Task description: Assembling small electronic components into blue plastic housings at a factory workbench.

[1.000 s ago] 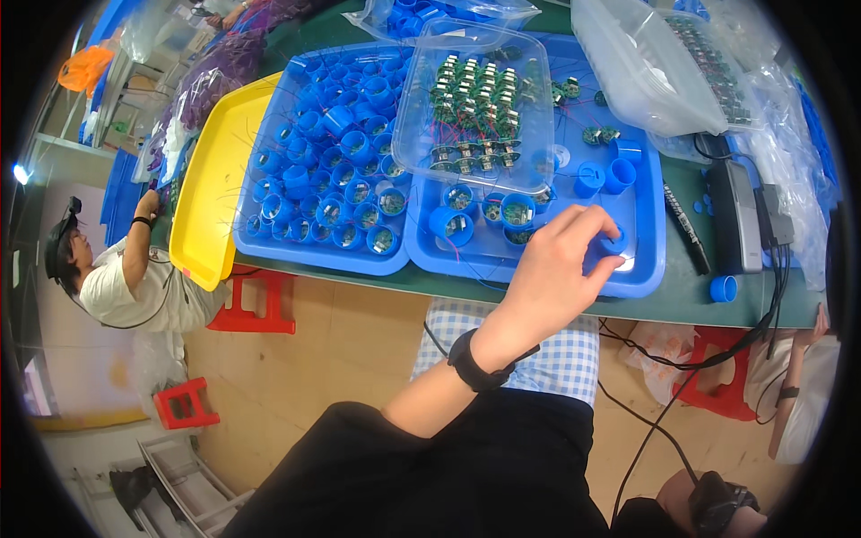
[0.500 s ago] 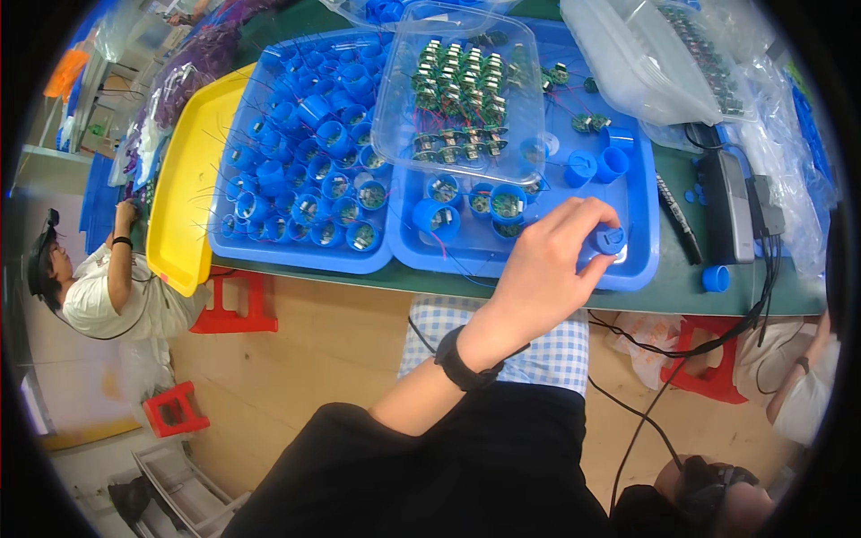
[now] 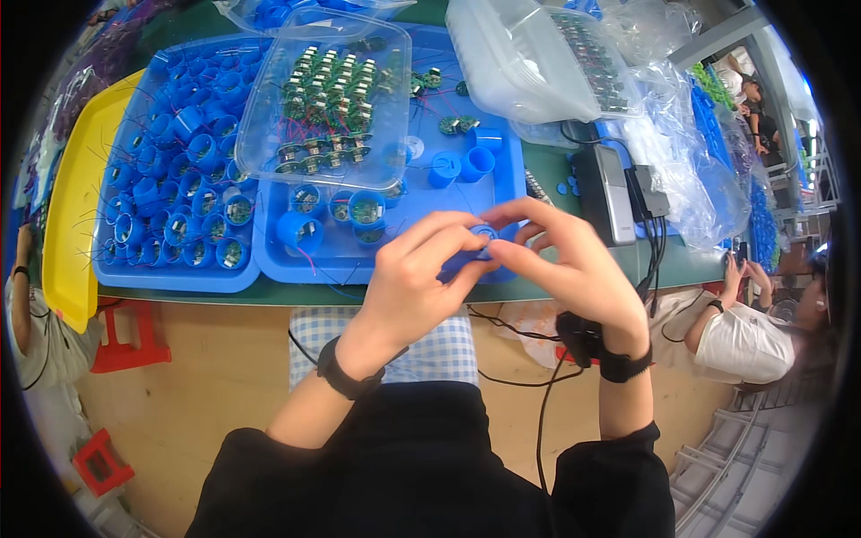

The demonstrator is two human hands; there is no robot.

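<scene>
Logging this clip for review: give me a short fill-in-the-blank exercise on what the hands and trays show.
1. Both hands, left hand and right hand, pinch one small round ____ cap.
2. The clear lidded box of green boards rests on the ____ trays.
3. At the far left lies a ____ tray.

Missing words: blue; blue; yellow

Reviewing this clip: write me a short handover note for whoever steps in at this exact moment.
Left hand and right hand: both pinch one small blue cap between the fingertips, above the front edge of the right blue tray.
Things: left blue tray is full of blue cups with round boards; a clear tray of wired boards lies across both trays.
Done: many cups are filled.
Left: the cap in hand and a few empty cups on the right tray.
</scene>
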